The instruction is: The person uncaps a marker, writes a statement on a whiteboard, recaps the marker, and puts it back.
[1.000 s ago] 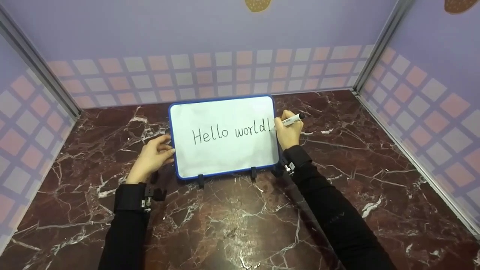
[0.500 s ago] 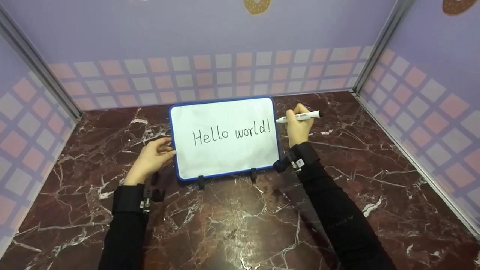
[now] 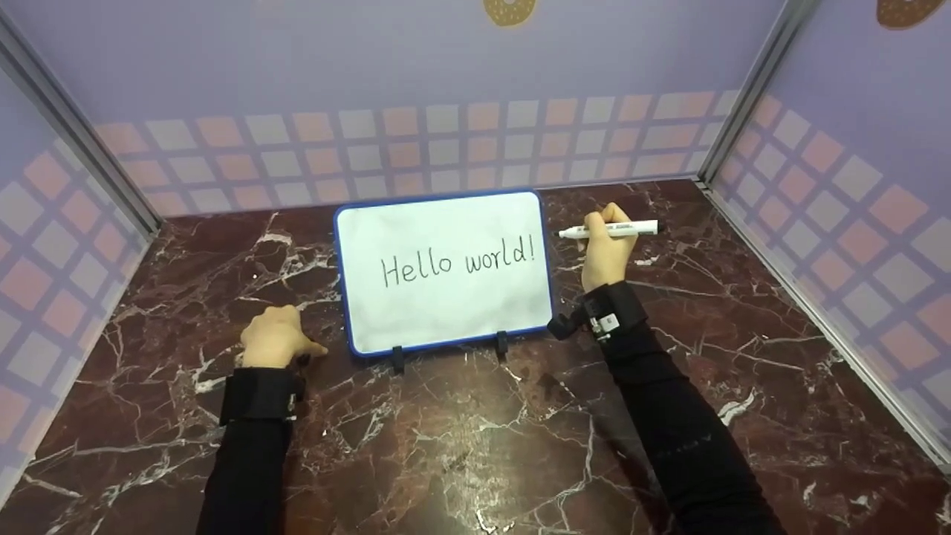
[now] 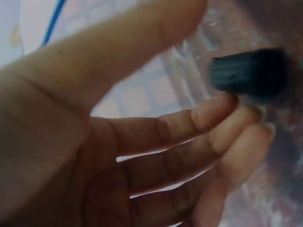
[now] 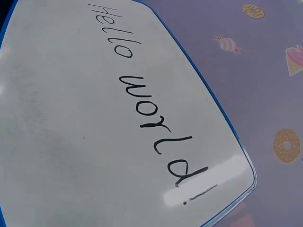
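A blue-framed whiteboard (image 3: 446,316) stands tilted on small black feet, with "Hello world!" (image 5: 147,109) in black letters across it. My right hand (image 3: 608,256) grips a white marker (image 3: 628,229) just off the board's right edge, tip pointing left toward it. The right wrist view shows the board but neither hand nor marker. Left of the board, my left hand (image 3: 273,338) is low over the table, back of the hand up. In the left wrist view its fingers bend loosely, fingertips right by a black marker cap (image 4: 248,73), thumb apart.
The brown marbled table (image 3: 461,446) is enclosed by purple walls (image 3: 416,59) with pink and white squares. Two black feet (image 3: 398,359) jut forward from under the board. Black wrist cameras (image 3: 568,325) stick out from the sleeves.
My left hand has let go of the board's left edge and dropped toward the table, turning palm down. The right hand has drawn the marker rightward, away from the board's surface.
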`<state>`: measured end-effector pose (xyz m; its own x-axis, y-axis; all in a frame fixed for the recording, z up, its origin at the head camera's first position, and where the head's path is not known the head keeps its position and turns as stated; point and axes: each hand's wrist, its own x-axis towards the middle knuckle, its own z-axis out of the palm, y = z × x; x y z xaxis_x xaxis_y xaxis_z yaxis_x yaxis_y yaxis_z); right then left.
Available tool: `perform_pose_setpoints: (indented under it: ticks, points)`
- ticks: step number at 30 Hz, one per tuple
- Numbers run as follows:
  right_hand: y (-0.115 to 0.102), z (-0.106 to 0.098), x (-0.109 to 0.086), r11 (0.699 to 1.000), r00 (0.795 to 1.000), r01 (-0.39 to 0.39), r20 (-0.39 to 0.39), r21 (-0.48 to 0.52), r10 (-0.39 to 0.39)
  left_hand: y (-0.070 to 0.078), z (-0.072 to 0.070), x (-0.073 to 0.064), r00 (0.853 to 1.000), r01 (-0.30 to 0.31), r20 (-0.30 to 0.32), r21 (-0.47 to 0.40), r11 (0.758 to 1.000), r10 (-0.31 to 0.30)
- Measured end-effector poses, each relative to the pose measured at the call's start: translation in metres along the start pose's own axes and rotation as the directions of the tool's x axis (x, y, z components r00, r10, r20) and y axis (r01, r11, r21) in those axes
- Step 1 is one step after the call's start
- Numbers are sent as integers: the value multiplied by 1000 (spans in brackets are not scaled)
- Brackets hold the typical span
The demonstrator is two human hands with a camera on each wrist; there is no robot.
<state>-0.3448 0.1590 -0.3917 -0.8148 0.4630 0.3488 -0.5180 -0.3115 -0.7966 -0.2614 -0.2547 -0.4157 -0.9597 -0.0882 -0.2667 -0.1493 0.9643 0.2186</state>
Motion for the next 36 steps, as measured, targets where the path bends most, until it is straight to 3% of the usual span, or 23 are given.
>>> perform_pose_setpoints:
  ticks: [7, 9, 11, 12, 13, 16, 18, 19, 23, 26, 29, 33, 36]
  points:
    - [0, -2, -2, 1000, 999, 19, -40, 22, -18, -2, 8, 8, 997, -29, -75, -40, 999, 26]
    - [0, -3, -2, 999, 999, 21, -47, 37, -19, -2, 4, 5, 990, -45, -137, -43, 998, 38]
    - [-2, -2, -3, 999, 999, 21, -48, 50, -19, 1, -3, -3, 967, -65, -251, -52, 997, 50]
    - [-3, -2, -4, 998, 999, 21, -47, 63, -18, 4, -7, -7, 944, -82, -324, -56, 995, 60]
    - [-4, -3, -4, 997, 999, 19, -44, 78, -16, 9, -12, -13, 912, -107, -404, -60, 992, 74]
    - [-9, -4, -9, 992, 999, 11, -32, 123, -7, 30, -23, -30, 794, -212, -597, -100, 972, 112]
    - [-12, -5, -13, 988, 1000, -4, -22, 157, 7, 50, -28, -41, 740, -304, -658, -139, 942, 142]
    - [-13, -5, -16, 986, 1000, -14, -15, 168, 17, 60, -29, -46, 721, -348, -675, -156, 924, 158]
    - [-21, -5, -29, 979, 998, -53, 25, 196, 49, 98, -23, -61, 689, -505, -681, -205, 839, 248]
    - [-25, -3, -42, 976, 995, -76, 76, 205, 62, 123, -10, -67, 656, -595, -675, -185, 782, 339]
    - [-28, 1, -56, 974, 985, -101, 158, 205, 69, 144, 2, -69, 606, -652, -677, -122, 748, 418]
    - [-29, 5, -71, 972, 958, -141, 272, 187, 86, 164, 11, -70, 525, -696, -705, -33, 718, 477]
    - [-28, 6, -78, 974, 942, -163, 318, 159, 106, 173, 14, -69, 484, -722, -719, -6, 692, 499]
